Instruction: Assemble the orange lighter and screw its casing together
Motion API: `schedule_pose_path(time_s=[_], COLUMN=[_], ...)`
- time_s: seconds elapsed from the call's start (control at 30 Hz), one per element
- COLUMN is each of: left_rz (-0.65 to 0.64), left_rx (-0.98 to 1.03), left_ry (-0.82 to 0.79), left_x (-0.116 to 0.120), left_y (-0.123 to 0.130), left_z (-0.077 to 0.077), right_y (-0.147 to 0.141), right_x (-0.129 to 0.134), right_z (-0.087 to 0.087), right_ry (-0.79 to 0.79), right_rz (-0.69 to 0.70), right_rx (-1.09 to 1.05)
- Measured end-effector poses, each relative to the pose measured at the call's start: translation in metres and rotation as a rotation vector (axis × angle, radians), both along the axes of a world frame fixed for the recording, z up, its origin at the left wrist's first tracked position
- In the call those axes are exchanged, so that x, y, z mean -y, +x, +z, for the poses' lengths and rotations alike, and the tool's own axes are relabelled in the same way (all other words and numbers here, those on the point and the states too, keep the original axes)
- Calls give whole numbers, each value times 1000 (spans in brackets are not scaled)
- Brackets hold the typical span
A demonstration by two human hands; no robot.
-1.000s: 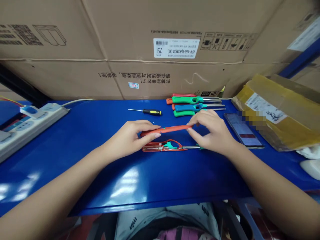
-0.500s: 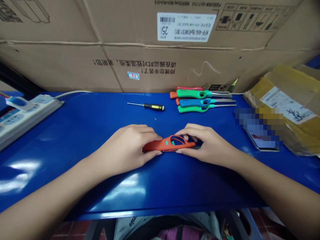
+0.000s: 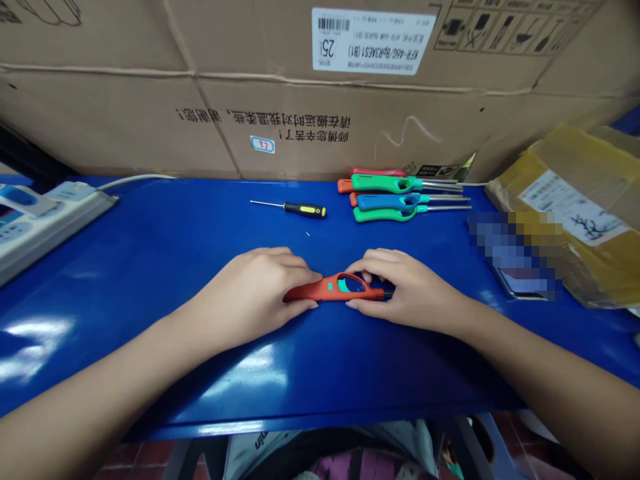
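Observation:
An orange gas lighter (image 3: 327, 288) lies level between my two hands, low over the blue tabletop. My left hand (image 3: 257, 287) is closed round its handle end, thumb and fingers on opposite edges. Near the trigger loop, where a teal trigger shows, my right hand (image 3: 407, 287) pinches the front end; its fingers partly hide the dark nozzle part. Beyond the hands lies a black-and-yellow screwdriver (image 3: 305, 210), its tip pointing left. A tiny white sliver (image 3: 307, 234) rests just in front of it.
Several stacked lighters, among them a blue one (image 3: 385, 202), lie at the back against a large cardboard box (image 3: 280, 93). A phone (image 3: 520, 267), blurred out, and a taped parcel (image 3: 540, 150) are on the right. On the left is a white power strip (image 3: 55, 227).
The orange lighter's body, which showed a doubled edge at the trigger loop, now looks pressed together. Both hands keep their hold. The view has shifted slightly.

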State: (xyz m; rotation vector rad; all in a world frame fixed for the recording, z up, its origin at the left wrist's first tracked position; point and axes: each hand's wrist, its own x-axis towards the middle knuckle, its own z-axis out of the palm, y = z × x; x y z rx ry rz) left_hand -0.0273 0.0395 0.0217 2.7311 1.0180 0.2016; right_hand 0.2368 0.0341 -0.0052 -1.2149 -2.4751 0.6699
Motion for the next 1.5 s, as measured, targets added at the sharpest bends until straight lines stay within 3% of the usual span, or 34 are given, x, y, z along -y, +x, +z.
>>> schedule_pose_path(time_s=[0.37,0.63,1.5], left_rz=[49,77,10], left_rx=[-31,-33,-22], left_ry=[-45,-55,54], left_x=[0,-1,4], left_y=[-2,-3,1], left_z=[0,1,-6], right_y=[0,0,4], right_x=[1,1,4], right_z=[2,3,10], right_ry=[-82,-64,-83], right_rz=[25,23,48], right_rx=[-106,-39,-32])
